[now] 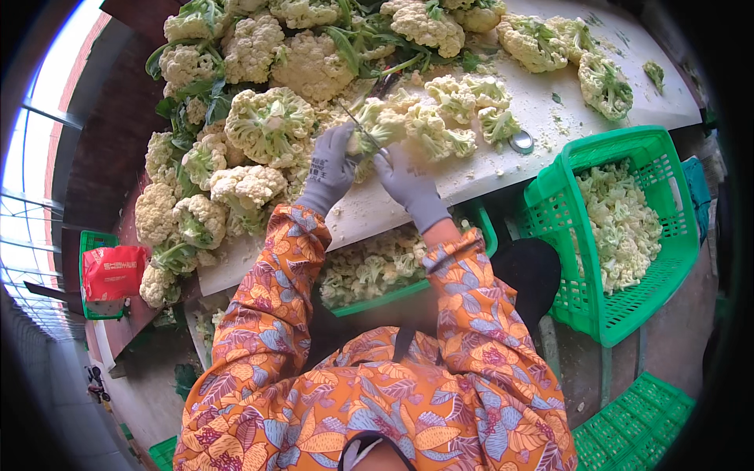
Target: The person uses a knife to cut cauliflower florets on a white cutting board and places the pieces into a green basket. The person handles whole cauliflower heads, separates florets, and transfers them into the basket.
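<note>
Both my hands wear grey gloves and work over the white table, close to the heaped cauliflower. My left hand is closed round the left side of a cauliflower piece with pale green stems. In my right hand is a small knife, its thin blade slanting up and left across that piece. Just right of the blade lie cut cauliflower florets. A large cauliflower head, its stem side turned up, rests beyond my left hand. The fingertips of my left hand are partly hidden.
Uncut cauliflower heads pile at the far left of the white table. A small round metal object sits near its front edge. Green crates with florets stand below the edge and at right. Another green crate is lower right.
</note>
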{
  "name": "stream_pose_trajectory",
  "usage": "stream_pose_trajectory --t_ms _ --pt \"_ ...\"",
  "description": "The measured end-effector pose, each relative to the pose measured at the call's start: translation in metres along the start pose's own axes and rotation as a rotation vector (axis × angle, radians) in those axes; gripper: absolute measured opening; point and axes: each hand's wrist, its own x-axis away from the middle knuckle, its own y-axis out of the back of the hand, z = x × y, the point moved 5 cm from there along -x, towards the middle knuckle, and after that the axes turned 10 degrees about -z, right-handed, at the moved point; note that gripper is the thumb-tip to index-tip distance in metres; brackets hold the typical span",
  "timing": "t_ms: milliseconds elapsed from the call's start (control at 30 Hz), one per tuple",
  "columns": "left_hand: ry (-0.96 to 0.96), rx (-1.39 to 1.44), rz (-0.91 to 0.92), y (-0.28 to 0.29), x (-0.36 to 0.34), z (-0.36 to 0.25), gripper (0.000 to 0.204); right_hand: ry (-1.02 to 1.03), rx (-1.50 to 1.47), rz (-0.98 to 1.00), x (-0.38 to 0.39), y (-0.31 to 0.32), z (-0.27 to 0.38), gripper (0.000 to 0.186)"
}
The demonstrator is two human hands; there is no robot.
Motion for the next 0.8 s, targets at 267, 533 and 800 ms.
stream_pose_trajectory --t_ms 267,533,800 --pt "0.458 0.382 -0.39 0.02 0.054 0.029 0.046 -0.514 -0.883 0.011 -0.002 0.025 -0.022 0.034" --pt "1.07 0.999 -0.483 -0.002 0.109 0.014 0.045 -0.325 -0.758 0.104 0.074 0.046 0.01 0.032" --pt "1.041 0.984 -0.435 -0.006 0.131 0.033 0.063 -0.278 -0.336 0.252 0.073 0.049 0.028 0.037"
